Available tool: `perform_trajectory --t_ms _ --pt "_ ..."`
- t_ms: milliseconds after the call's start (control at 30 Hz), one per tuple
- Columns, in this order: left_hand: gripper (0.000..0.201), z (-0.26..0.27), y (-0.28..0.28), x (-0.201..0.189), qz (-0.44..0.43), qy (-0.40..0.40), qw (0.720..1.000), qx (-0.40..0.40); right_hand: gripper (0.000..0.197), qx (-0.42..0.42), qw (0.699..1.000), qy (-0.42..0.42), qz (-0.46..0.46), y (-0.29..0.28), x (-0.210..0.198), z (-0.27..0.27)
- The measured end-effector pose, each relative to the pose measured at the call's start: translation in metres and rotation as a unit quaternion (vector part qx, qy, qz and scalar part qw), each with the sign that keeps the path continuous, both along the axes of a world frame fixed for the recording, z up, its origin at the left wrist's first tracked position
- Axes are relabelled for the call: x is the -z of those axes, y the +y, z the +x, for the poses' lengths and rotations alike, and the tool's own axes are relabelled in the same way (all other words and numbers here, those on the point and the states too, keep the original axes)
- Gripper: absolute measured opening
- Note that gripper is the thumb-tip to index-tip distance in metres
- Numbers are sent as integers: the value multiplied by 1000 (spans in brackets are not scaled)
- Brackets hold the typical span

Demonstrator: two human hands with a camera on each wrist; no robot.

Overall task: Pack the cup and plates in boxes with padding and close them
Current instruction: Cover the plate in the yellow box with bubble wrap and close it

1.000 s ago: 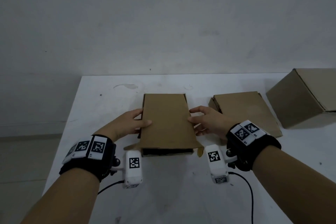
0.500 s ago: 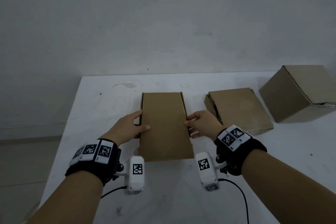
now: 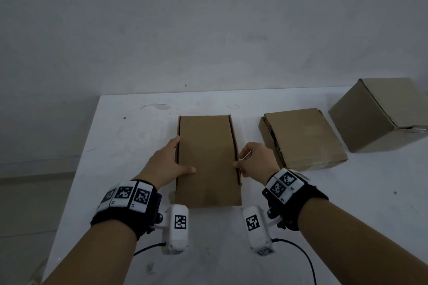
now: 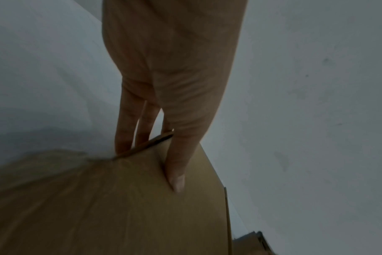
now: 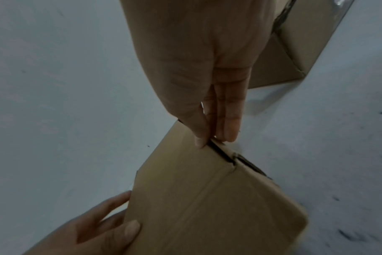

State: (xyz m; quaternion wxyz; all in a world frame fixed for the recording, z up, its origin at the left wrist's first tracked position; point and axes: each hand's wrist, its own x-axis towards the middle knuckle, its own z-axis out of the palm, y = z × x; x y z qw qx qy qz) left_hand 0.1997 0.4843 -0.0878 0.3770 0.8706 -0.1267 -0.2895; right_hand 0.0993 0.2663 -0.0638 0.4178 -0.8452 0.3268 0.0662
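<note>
The flat brown cardboard box [image 3: 208, 159] lies lid-down between both hands, left hand [image 3: 165, 164] and right hand [image 3: 256, 161] pinching its side edges, thumbs on top. Beyond the right fingers, a second flat brown box [image 3: 303, 137] and a cube-shaped brown carton [image 3: 379, 113] look shut; probably only final tucking remains

On the table [image 3: 301, 203], the flat box [image 3: 208, 159] lies at the centre, its long sides running from 6 to 12 o'clock. The left hand [image 3: 165, 164] sits at its 9 o'clock edge, thumb lying on the top face and fingers down the side. The right hand [image 3: 257, 159] sits at the 3 o'clock edge, thumb on top, fingers against the side. At 3 o'clock from the flat box, just past the right hand, lies a second box [image 3: 305, 139]. Farther out at 2 o'clock, near the table's far right corner, stands a taller box [image 3: 379, 113], apart from the second box. The wall [image 3: 208, 30] rises behind the table at 12 o'clock.
</note>
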Motion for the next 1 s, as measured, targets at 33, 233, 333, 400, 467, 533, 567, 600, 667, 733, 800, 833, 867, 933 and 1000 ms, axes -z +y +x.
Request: perform_trajectory --t_ms 33,233,333,400,467,533,567,600,667,733,800,833,867,933,1000 --pt "109 -1 -2 0 11 -10 1000 6 18 -2 1000 -5 -9 1 2 -1" --pt "124 -4 -18 -1 67 -68 993 63 28 -20 994 79 78 -2 2 -18" --pt "118 -6 -26 2 69 -54 993 81 39 -31 968 158 192 -4 4 -35" --pt "117 -5 -28 3 67 -41 994 74 29 -10 953 139 268 -4 9 -46" --pt "117 -3 -29 3 79 -41 993 74 24 25 943 95 318 -3 14 -52" --pt "117 -3 -30 1 90 -45 992 75 25 51 933 67 349 -2 17 -55" --pt "117 -3 -31 0 93 -46 992 75 26 57 930 59 358 -1 18 -56" --pt "117 -4 -31 0 93 -45 992 74 26 60 928 54 364 0 18 -57" --pt "117 -4 -32 -1 93 -47 992 72 24 60 926 47 369 1 19 -58" --pt "116 -4 -32 -1 93 -50 992 72 22 55 930 40 362 0 19 -61" --pt "116 -4 -32 -1 92 -49 992 73 21 48 938 34 341 0 20 -65" --pt "116 -4 -32 -1 93 -48 992 74 22 50 941 30 333 -1 21 -67" --pt "116 -4 -32 -1 93 -48 992 75 22 53 944 24 323 0 22 -68" --pt "116 -4 -32 -1 94 -46 992 75 25 53 955 13 290 1 25 -68" --pt "116 -3 -33 -1 94 -45 992 75 28 46 967 6 252 2 26 -66"
